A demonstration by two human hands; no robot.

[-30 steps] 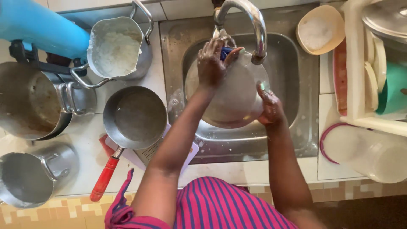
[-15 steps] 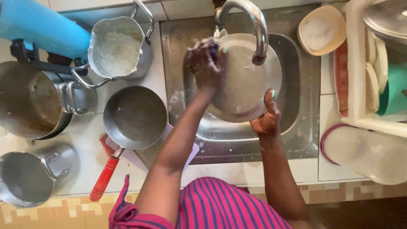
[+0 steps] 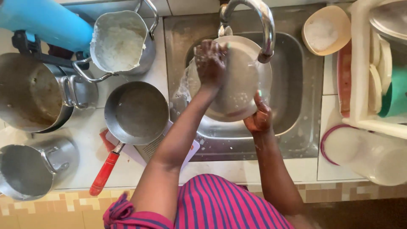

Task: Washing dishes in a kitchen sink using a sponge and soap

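A round metal plate is held tilted over the steel sink, under the curved tap. My right hand grips the plate's lower right rim. My left hand, covered in soap suds, presses on the plate's upper left face; whether it holds a scrubber is hidden. Water splashes at the plate's left edge.
Left of the sink stand a pan with a red handle, a pot with white residue, a large steel pot and a smaller pot. A beige bowl, a dish rack and a clear plastic container are on the right.
The plate has turned from face-down to more upright under the tap. My left hand has slid across its upper face while my right hand moved lower along the rim.
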